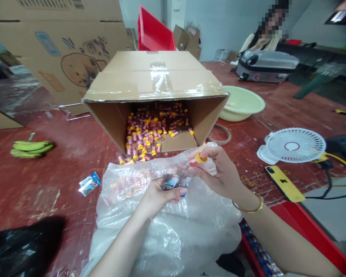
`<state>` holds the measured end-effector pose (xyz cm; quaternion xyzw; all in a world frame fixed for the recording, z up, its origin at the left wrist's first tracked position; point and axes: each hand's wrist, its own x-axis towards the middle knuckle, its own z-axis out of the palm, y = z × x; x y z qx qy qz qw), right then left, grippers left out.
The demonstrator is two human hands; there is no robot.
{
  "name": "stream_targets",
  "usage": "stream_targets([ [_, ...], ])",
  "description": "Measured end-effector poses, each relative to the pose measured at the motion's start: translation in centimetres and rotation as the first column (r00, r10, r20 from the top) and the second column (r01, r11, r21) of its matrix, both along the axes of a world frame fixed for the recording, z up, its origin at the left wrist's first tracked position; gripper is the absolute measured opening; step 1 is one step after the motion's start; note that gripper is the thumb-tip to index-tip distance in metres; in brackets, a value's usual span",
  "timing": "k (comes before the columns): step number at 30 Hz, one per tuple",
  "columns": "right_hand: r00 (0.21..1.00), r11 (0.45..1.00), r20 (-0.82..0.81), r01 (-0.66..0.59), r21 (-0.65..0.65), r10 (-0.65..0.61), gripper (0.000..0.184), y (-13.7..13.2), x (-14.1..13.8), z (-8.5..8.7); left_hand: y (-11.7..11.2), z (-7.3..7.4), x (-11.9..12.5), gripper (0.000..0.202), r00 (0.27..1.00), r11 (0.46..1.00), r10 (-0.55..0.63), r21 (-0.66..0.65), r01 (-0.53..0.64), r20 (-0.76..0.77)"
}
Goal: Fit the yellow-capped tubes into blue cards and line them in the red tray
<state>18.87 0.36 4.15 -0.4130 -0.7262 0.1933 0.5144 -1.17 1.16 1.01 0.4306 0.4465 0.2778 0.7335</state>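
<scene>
Between thumb and fingers, my left hand grips a small blue printed packet. Just above and to the right, my right hand pinches a small clear tube with a yellow cap and pinkish contents. Under both hands spreads a translucent plastic bag, with more such tubes showing faintly through its left part. Behind it, a cardboard box lies on its side, its opening toward me. Many yellow-capped tubes are heaped inside, a few at its front edge.
Blue packets and green bananas lie on the left, near a black bag. On the right are a pale green basin, a white fan, and a yellow phone. A person sits behind a grey suitcase.
</scene>
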Motion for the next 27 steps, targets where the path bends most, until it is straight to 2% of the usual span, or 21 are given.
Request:
stream_targets([
  [5, 0.995, 0.997, 0.101, 0.009, 0.081, -0.017, 0.031, -0.47, 0.10, 0.15, -0.11, 0.01, 0.16, 0.031, 1.000, 1.000, -0.021, -0.005, 0.021, -0.022],
  [10, 0.997, 0.998, 0.052, 0.061, 0.005, -0.061, 0.026, -0.47, 0.22, -0.09, -0.21, -0.02, 0.31, 0.034, 0.998, 0.999, -0.043, 0.008, 0.043, -0.037],
  [16, 0.992, 0.995, 0.082, 0.097, 0.015, -0.098, 0.025, -0.40, 0.26, -0.03, -0.18, -0.14, 0.20, 0.030, 0.996, 0.996, -0.057, 0.057, 0.061, -0.070],
  [22, 0.990, 0.995, 0.108, 0.091, 0.028, -0.093, 0.026, -0.66, 0.18, 0.15, -0.14, 0.02, 0.21, 0.030, 0.999, 0.999, -0.028, 0.029, 0.029, -0.044],
  [27, 0.995, 0.998, 0.091, 0.047, -0.040, -0.043, 0.026, -0.57, 0.09, 0.54, -0.23, 0.15, 0.31, 0.027, 0.999, 0.999, -0.012, 0.039, 0.014, -0.048],
])
